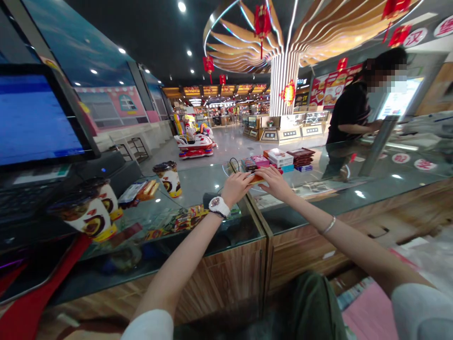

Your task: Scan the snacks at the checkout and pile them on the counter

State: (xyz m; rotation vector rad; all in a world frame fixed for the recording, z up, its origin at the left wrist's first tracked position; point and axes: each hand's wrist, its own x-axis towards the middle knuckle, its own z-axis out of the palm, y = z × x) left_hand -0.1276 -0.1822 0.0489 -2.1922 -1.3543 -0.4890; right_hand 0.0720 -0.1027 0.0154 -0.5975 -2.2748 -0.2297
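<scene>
Both arms reach forward over the glass counter (pixel 198 172). My left hand (pixel 236 188), with a white watch (pixel 219 206) at its wrist, has its fingers on the left end of a small flat orange-red packet (pixel 257 179). At the packet's right side, the fingers of my right hand (pixel 275 183) curl over it. Much of the packet is hidden under the hands. Just beyond them are a pink box (pixel 260 161), white boxes (pixel 278 157) and a stack of dark red-brown packets (pixel 301 156).
Patterned cups with dark lids, one of them (pixel 170 179) near wrapped snacks (pixel 146 190), stand on the left beside a monitor (pixel 38 115). Colourful packets (pixel 191 217) show through the glass. A person in black (pixel 348 111) stands beyond the counter at right.
</scene>
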